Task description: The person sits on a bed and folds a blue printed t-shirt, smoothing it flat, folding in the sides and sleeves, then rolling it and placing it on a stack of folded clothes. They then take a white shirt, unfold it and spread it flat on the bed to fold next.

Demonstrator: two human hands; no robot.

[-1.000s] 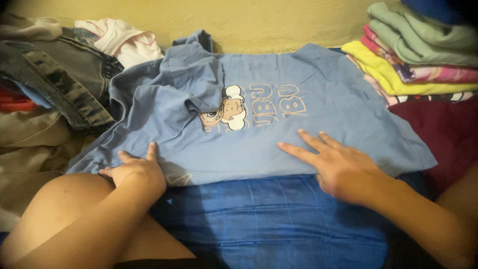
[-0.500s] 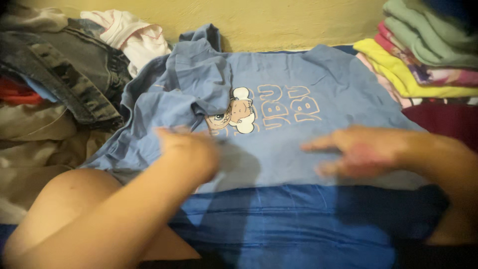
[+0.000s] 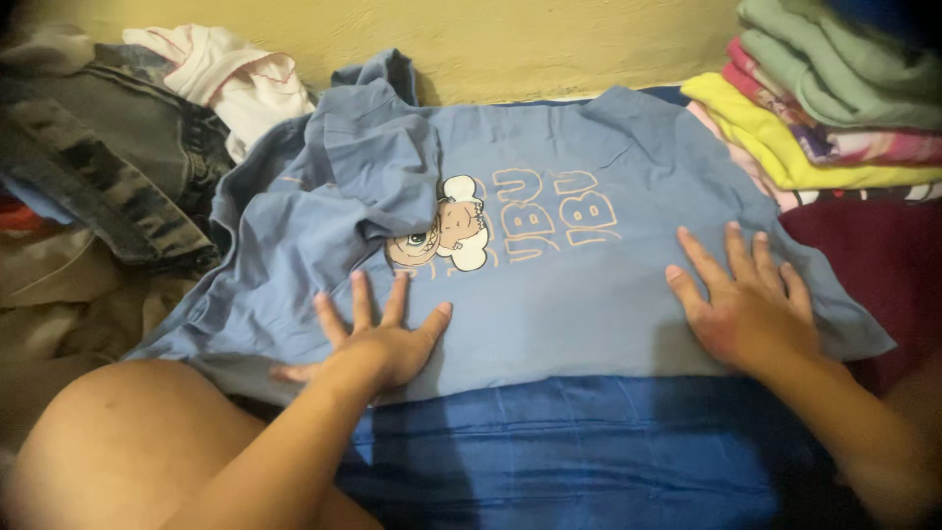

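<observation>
A light blue shirt [image 3: 589, 294] lies spread flat on a darker blue cloth [image 3: 569, 451], its printed front facing up, with a cartoon figure [image 3: 446, 236] and pale lettering near the middle. The left hand [image 3: 378, 339] rests palm down on the near left part of the shirt, all 5 fingers spread wide and gripping nothing. The right hand [image 3: 751, 304] lies palm down on the near right part, close to the shirt's right edge, fingers stretched out and a little apart, also holding nothing. The 2 hands are well apart, with the print between and beyond them. At the far left of the shirt, 1 sleeve [image 3: 378, 167] is folded over onto the front and covers part of the cartoon figure. To the left lies a heap of unfolded clothes, with jeans [image 3: 108, 167] on top and a white garment [image 3: 231, 79] beside the wall [image 3: 549, 39]. At the far right stands a stack of folded clothes [image 3: 834, 108], green on top, then pink and yellow, touching the shirt's far right corner. A dark red cloth [image 3: 873, 255] lies under that stack, just beside the right hand.
</observation>
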